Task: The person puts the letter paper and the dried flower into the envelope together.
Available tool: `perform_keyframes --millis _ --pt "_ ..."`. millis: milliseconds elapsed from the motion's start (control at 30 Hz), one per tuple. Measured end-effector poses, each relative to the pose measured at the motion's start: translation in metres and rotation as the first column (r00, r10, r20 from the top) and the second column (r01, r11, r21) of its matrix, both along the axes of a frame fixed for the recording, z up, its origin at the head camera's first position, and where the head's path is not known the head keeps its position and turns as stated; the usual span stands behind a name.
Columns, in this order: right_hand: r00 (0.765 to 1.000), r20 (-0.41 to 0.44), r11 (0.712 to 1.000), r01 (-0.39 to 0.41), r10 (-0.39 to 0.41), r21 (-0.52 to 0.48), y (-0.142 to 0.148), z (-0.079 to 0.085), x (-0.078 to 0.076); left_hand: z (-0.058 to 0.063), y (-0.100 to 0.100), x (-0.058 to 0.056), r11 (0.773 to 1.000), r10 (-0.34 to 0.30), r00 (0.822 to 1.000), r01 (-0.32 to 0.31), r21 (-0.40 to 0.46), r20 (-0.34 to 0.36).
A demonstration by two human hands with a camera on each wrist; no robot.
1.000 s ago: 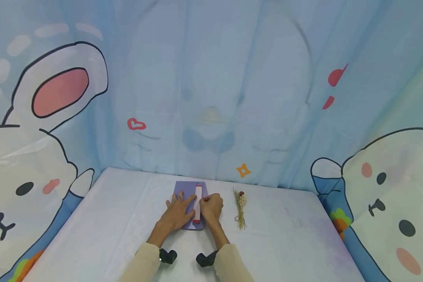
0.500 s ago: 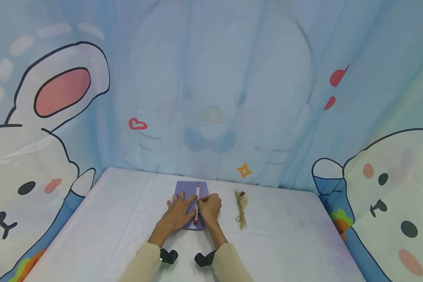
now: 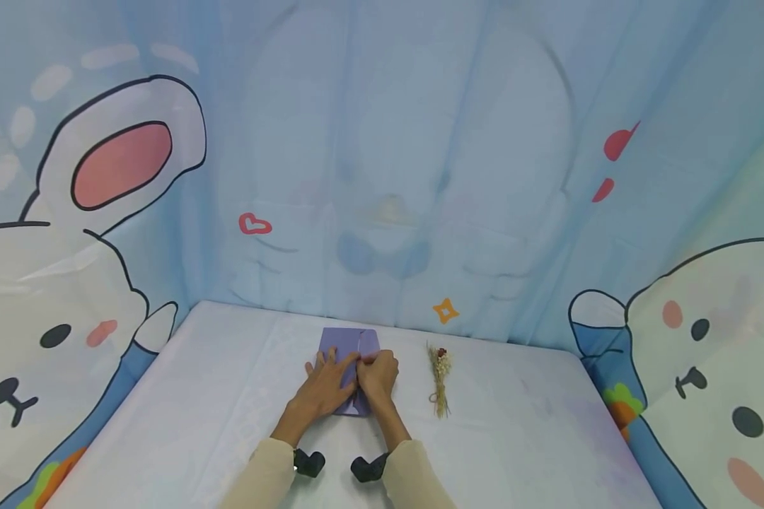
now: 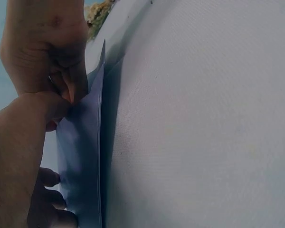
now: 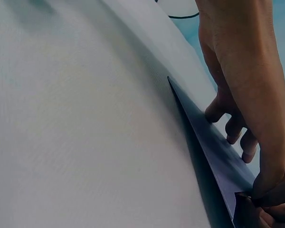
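A flat purple folding card (image 3: 339, 339) lies on the white table in the head view, its right-hand flap (image 3: 369, 341) folded inward. My left hand (image 3: 321, 385) rests on the card with its fingers spread, the thumb and index finger by the flap's edge. My right hand (image 3: 380, 375) pinches that edge near the middle, fingers curled; its fingertips meet the left hand's. In the left wrist view the purple card (image 4: 83, 156) shows edge-on, its near side slightly raised, with both hands over it. The right wrist view shows a lifted corner of the card (image 5: 204, 133).
To the right of the card lies a small tied bunch of dried flowers (image 3: 439, 378). The white tablecloth (image 3: 516, 431) reaches back to a blue curtain (image 3: 388, 155) printed with cartoon animals. A dark wrist mount (image 3: 308, 463) sits at the left wrist.
The white strip with red ends along the card narrows and is now nearly covered, as my right hand shifts slightly left with the flap. My left hand stays on the card.
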State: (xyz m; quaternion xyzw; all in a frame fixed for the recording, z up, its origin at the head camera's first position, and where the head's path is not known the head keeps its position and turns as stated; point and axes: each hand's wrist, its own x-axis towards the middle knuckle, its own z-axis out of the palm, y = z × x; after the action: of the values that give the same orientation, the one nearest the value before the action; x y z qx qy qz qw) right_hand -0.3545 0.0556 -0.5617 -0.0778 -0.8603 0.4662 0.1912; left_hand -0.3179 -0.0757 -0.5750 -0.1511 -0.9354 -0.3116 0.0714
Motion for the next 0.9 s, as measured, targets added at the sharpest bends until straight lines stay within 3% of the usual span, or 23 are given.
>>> perform_keyframes --millis 167,433,567,633,767,900 --pt "1.000 0.000 1.000 -0.030 0.030 0.001 0.000 0.001 0.000 -0.010 -0.002 -0.006 1.000 -0.003 0.999 0.003 0.005 -0.051" --pt "0.997 0.068 0.999 0.024 -0.021 -0.046 0.000 0.000 0.004 0.001 -0.001 -0.001 0.999 -0.021 1.000 0.020 -0.037 -0.015" --pt "0.998 0.067 0.996 -0.008 0.015 -0.091 0.004 0.000 0.006 0.008 0.000 0.006 0.999 -0.030 1.000 0.031 -0.037 0.005" --pt "0.996 0.068 0.991 -0.040 0.049 -0.128 0.006 0.000 0.008 0.005 -0.001 0.006 0.999 -0.024 1.000 0.024 -0.046 -0.003" --pt "0.997 0.031 0.984 -0.064 0.070 -0.165 0.013 0.004 0.008 0.010 -0.004 0.009 0.999 -0.007 1.000 0.008 -0.039 0.025" --pt "0.999 -0.039 0.996 -0.008 0.005 -0.093 0.022 0.007 0.007 0.003 -0.007 0.004 1.000 -0.003 1.000 0.003 -0.022 -0.008"
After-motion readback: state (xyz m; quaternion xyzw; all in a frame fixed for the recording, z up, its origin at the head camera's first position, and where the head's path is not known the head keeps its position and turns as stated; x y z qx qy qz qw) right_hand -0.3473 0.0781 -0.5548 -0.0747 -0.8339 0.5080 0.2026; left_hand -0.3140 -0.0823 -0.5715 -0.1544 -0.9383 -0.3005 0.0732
